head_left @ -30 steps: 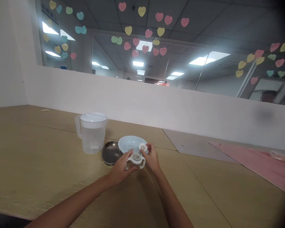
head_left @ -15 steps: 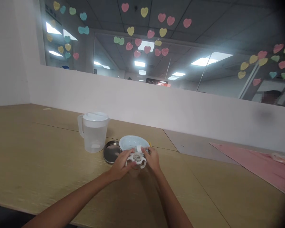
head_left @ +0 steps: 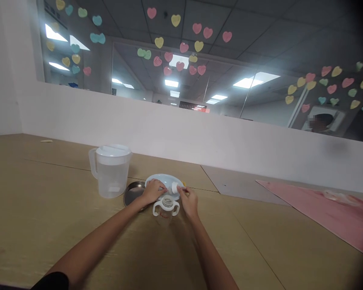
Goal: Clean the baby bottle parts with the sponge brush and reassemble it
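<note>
A clear baby bottle (head_left: 164,216) stands uncapped and upright on the table, with a white two-handled ring round its neck. Just behind its mouth, my right hand (head_left: 190,202) pinches a white bottle cap (head_left: 174,187) tilted on its side. My left hand (head_left: 153,192) is off the bottle, its fingers closed together near the open end of the cap. Something small and pale shows at those fingertips, too small to make out. Behind both hands lies a light blue plate (head_left: 161,177), partly covered by them.
A lidded plastic pitcher (head_left: 112,173) of clear liquid stands on the left. A round metal dish (head_left: 131,194) sits between it and my left hand. At the right, a pink sheet (head_left: 314,209) lies by the low white wall (head_left: 169,129). A person (head_left: 322,123) shows beyond the glass.
My left hand has let go of the bottle and moved back to the cap. The cap, in my right hand, has moved off slightly and turned on its side. The view has shifted right.
</note>
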Available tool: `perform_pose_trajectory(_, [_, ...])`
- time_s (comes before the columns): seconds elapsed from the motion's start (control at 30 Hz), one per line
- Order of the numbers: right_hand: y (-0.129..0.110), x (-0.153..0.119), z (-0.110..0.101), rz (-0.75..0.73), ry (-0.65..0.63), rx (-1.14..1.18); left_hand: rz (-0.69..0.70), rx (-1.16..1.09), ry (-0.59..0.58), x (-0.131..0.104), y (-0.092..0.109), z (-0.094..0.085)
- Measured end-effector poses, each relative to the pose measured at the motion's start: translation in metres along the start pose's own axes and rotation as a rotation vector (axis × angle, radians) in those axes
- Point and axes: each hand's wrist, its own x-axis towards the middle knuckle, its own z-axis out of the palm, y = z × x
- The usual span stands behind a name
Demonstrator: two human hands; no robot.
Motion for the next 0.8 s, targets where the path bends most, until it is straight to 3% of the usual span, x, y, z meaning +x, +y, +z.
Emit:
perform_pose_trajectory(0.1, [0.002,0.000,-0.001,0.033,0.056,0.004,-0.017,0.072,0.044,-0.002,0.000,-0.001])
perform_pose_trajectory(0.27, [-0.003,-0.001,-0.001,0.030,0.038,0.048,-0.009,0.103,0.135,-0.003,0.006,-0.003])
perform_pose_trajectory(0.37, [-0.010,-0.001,-0.001,0.012,0.016,0.127,0.125,0.034,0.166,-0.003,0.015,-0.007])
perform_pose_trajectory(0.5, [-0.021,-0.003,-0.003,-0.043,0.008,0.177,0.336,-0.098,0.106,-0.004,0.033,-0.012])
perform_pose_trajectory(0.67, [-0.029,-0.004,-0.007,-0.120,0.029,0.144,0.393,-0.123,0.021,-0.003,0.048,-0.015])
perform_pose_trajectory(0.8, [-0.030,-0.006,-0.008,-0.077,0.052,0.144,0.428,-0.061,0.029,-0.005,0.048,-0.017])
